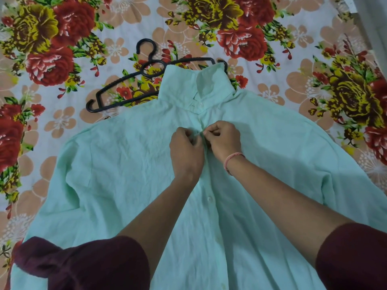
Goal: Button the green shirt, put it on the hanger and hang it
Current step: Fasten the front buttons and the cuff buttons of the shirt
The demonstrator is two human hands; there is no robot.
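A pale green shirt (117,164) lies spread front-up on the bed, collar (192,80) pointing away from me. My left hand (185,152) and my right hand (225,139) meet at the placket just below the collar, each pinching the shirt's front edge around a button that the fingers hide. A white button (209,198) lower on the placket is visible between my forearms. A black plastic hanger (134,80) lies flat on the bed beyond the shirt's left shoulder, its right end tucked under the collar.
The bed is covered by a floral sheet (62,49) with red and yellow roses. A grey wall or edge (372,13) runs along the top right corner. I wear dark maroon sleeves pushed up and a pink wrist thread (230,160).
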